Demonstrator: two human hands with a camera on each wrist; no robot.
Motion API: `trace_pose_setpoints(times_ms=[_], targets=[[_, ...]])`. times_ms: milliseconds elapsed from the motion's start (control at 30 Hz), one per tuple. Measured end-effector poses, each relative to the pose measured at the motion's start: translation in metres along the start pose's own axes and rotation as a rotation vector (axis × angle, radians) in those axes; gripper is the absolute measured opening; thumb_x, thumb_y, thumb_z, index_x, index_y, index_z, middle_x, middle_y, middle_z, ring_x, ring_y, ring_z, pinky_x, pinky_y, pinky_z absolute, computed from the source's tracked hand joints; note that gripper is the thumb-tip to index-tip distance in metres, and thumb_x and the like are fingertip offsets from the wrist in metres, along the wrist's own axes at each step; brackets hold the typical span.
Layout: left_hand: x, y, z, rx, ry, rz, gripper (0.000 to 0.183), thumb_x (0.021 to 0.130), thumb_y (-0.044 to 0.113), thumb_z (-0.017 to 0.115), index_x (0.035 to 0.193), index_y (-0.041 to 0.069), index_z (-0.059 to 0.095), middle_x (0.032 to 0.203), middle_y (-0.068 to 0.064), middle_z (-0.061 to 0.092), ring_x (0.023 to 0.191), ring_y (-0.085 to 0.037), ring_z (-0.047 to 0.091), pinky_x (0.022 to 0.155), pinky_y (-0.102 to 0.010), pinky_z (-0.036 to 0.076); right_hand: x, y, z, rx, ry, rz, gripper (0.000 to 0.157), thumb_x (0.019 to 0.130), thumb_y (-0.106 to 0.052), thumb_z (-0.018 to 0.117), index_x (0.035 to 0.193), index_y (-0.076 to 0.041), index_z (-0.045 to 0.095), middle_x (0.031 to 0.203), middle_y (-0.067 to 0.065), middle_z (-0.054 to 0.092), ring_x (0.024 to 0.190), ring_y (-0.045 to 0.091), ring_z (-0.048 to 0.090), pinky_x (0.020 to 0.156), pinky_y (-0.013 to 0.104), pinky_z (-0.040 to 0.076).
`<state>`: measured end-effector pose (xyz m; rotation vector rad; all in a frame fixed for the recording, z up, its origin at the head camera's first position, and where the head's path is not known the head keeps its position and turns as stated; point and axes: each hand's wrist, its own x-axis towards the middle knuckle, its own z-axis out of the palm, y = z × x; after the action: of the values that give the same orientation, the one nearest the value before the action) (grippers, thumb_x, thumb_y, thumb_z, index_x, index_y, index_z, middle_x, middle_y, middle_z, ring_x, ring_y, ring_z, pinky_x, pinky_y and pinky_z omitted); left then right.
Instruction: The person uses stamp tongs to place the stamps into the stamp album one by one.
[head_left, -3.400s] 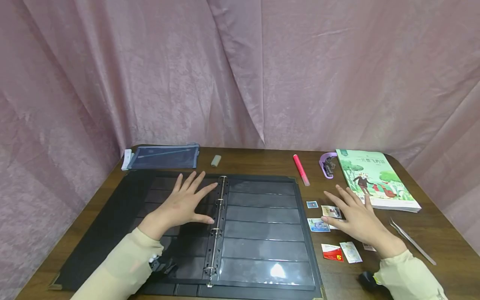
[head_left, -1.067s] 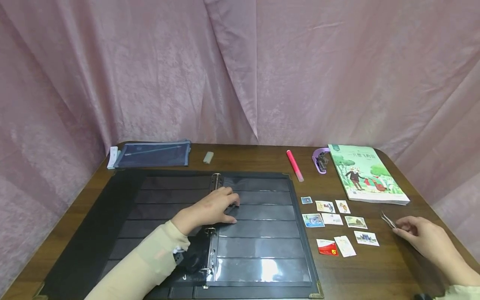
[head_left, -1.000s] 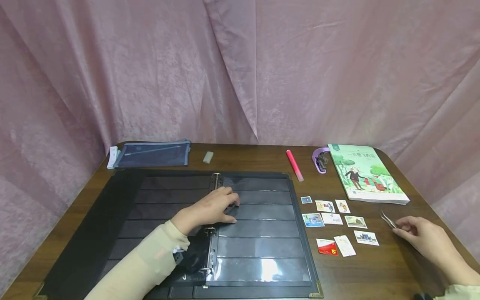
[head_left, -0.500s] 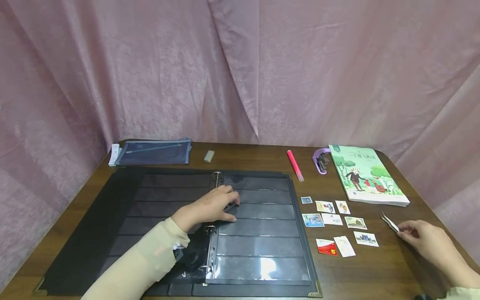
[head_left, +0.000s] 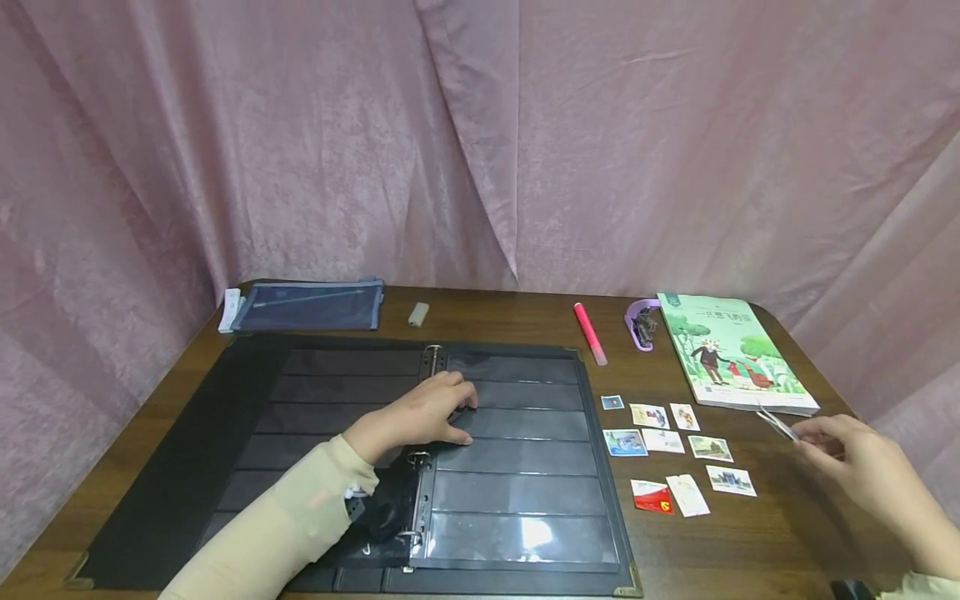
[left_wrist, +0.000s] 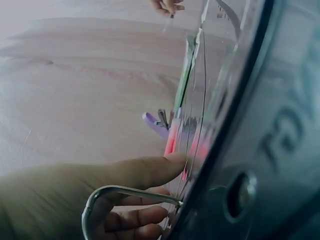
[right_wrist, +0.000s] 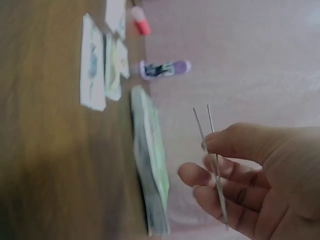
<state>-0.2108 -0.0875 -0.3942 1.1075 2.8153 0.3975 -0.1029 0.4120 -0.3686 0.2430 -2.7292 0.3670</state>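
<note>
A black ring-bound stamp album [head_left: 525,454] lies spread out, its clear pocket strips facing up. My left hand [head_left: 420,412] rests over the middle rings, its relaxed fingertips at the inner edge of the right page. In the left wrist view a metal ring [left_wrist: 125,190] passes in front of those fingers. On the far right, my right hand [head_left: 862,458] pinches metal tweezers [right_wrist: 216,170] between thumb and fingers. The two tweezer tips stand apart with nothing between them. Several stamps, among them one with a building [head_left: 731,480], lie between album and right hand.
Behind the stamps lie a green picture book [head_left: 738,354], a purple clip-like object [head_left: 641,325] and a pink marker [head_left: 590,333]. A grey eraser [head_left: 418,314] and a blue mesh pouch [head_left: 309,306] lie along the table's back edge.
Both hands were spread in the air at first. The left came down onto the rings; the right went to the tweezers, took hold and has just lifted them off the table.
</note>
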Motion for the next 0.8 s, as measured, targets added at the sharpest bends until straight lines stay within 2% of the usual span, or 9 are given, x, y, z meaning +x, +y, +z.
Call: trace_pose_setpoints(times_ms=[167, 300, 467, 633, 800], targets=[[0.0, 0.0, 0.003, 0.013, 0.044, -0.016, 0.042, 0.068, 0.042, 0.074, 0.095, 0.014, 0.057, 0.087, 0.002, 0.05, 0.079, -0.012, 0.041, 0.075, -0.03, 0.037, 0.012, -0.016, -0.001, 0.019, -0.021, 0.006, 0.013, 0.079, -0.013, 0.065, 0.091, -0.009, 0.062, 0.061, -0.012, 0.058, 0.054, -0.014, 0.041, 0.047, 0.02, 0.032], [-0.001, 0.002, 0.004, 0.016, 0.065, -0.031, 0.041, 0.069, 0.043, 0.073, 0.093, 0.015, 0.056, 0.089, 0.001, 0.049, 0.083, -0.016, 0.043, 0.078, -0.034, 0.037, 0.019, -0.026, 0.004, 0.064, -0.006, -0.012, 0.014, 0.081, -0.014, 0.064, 0.094, -0.011, 0.061, 0.06, -0.016, 0.049, 0.052, -0.01, 0.036, 0.047, 0.019, 0.028], [-0.001, 0.005, 0.005, -0.007, 0.048, -0.054, 0.041, 0.069, 0.041, 0.073, 0.094, 0.014, 0.055, 0.092, 0.0, 0.048, 0.088, -0.018, 0.043, 0.082, -0.036, 0.035, 0.026, -0.034, 0.01, 0.141, -0.007, -0.02, 0.015, 0.082, -0.013, 0.063, 0.097, -0.013, 0.062, 0.06, -0.014, 0.04, 0.054, -0.004, 0.032, 0.049, 0.018, 0.024], [-0.001, 0.005, 0.007, 0.007, 0.035, -0.065, 0.038, 0.07, 0.041, 0.073, 0.09, 0.015, 0.054, 0.092, 0.002, 0.049, 0.086, -0.016, 0.042, 0.08, -0.033, 0.032, 0.033, -0.04, 0.015, 0.228, -0.077, -0.003, 0.019, 0.083, -0.014, 0.062, 0.102, -0.01, 0.063, 0.061, -0.012, 0.042, 0.055, -0.002, 0.034, 0.049, 0.02, 0.026], [0.0, 0.004, 0.007, 0.012, 0.039, -0.048, 0.034, 0.07, 0.04, 0.073, 0.086, 0.016, 0.054, 0.084, 0.004, 0.05, 0.079, -0.013, 0.041, 0.074, -0.029, 0.028, 0.042, -0.044, 0.024, 0.319, -0.173, -0.011, 0.02, 0.085, -0.015, 0.06, 0.104, -0.01, 0.063, 0.063, -0.01, 0.042, 0.055, -0.001, 0.035, 0.047, 0.021, 0.03]])
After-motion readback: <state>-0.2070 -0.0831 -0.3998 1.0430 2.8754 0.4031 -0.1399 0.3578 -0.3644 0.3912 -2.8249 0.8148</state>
